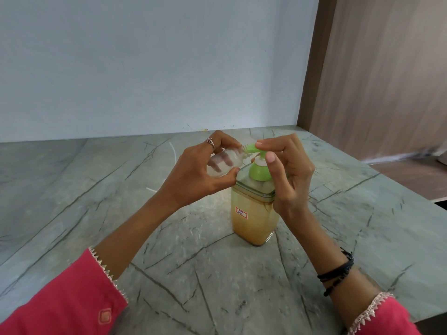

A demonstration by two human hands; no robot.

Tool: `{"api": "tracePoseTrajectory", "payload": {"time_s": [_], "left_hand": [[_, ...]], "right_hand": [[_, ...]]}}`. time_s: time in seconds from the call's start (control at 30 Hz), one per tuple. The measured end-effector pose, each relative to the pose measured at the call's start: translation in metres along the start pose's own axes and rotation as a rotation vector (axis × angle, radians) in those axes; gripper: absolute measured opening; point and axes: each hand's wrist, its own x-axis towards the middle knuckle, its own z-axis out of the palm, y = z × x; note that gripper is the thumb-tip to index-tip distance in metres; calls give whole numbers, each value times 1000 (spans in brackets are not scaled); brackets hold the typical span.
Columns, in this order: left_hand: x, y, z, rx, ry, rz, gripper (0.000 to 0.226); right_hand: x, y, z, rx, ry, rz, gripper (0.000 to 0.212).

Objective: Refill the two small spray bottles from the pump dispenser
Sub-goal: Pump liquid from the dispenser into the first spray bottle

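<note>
Left hand [193, 172] fingers grip small clear plastic spray bottle [223, 163], tilted, open neck toward green pump spout [323, 148]; right hand [287, 170] fingertips press spout of amber-filled dispenser [254, 213].

Two bare forearms reaching out of pink-red sleeves. Left sleeve [60, 301] ending well above the wrist, hemmed with a row of small pale, pointed trim and marked near the cuff with a small orange square motif [104, 316]. Right sleeve [384, 320] edged in pale lace with a scalloped, pointed border. Several thin black cords [337, 274] wound round the right wrist, knotted, loose ends hanging. On the left hand [193, 175], a silver ring [211, 142] with a small flower-shaped top holding a dark reddish centre. No ring visible on the right hand [287, 175]. Short, unpainted nails on both.
</note>
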Motion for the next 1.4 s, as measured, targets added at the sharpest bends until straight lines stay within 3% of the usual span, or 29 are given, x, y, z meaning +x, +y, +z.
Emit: {"api": "tracePoseTrajectory", "payload": {"time_s": [0.3,0.67,0.83,1.1,1.4], "left_hand": [[0,1,0,-13,14,8,28],[0,2,1,-48,0,15,29],[-1,1,1,-64,-21,3,29],[0,1,-1,-90,-19,-21,28],[-1,2,0,-40,10,-18,28]], "right_hand": [[-1,1,-2,-49,-32,-61,26],[3,-5,0,-44,7,27,24],[5,-3,2,-63,44,96,36],[0,-1,-1,-35,24,-34,25],[0,4,-2,8,0,-53,25]]}}
